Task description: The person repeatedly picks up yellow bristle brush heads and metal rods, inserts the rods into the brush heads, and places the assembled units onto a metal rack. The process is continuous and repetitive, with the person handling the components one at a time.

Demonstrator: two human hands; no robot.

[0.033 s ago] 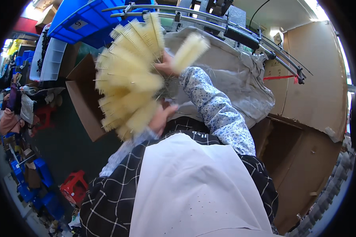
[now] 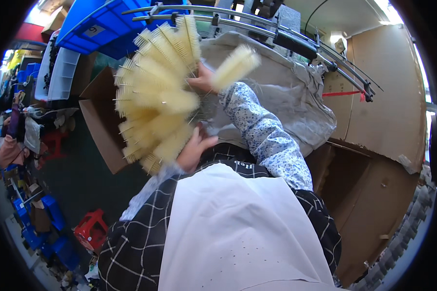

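A fanned-out bundle of cream bristle brushes, round and long with thin metal wire stems, spreads left of centre with its stems drawn together on the right. My right hand is closed round the bundle at its upper right; some fingers are hidden behind bristles. My left hand holds the lower side of the bundle, its thumb standing off to the right and its other fingers partly covered. One separate brush shows just past my right hand, over the grey cloth; whether that hand touches it I cannot tell.
An opened cardboard box stands left of the bundle, below blue crates. Metal rails cross the far side. Large cardboard rises on the right. A red stool and another person are at left.
My left hand has shifted slightly down and left, and the bundle a little left. The single brush has moved slightly right and down. My right hand barely differs.
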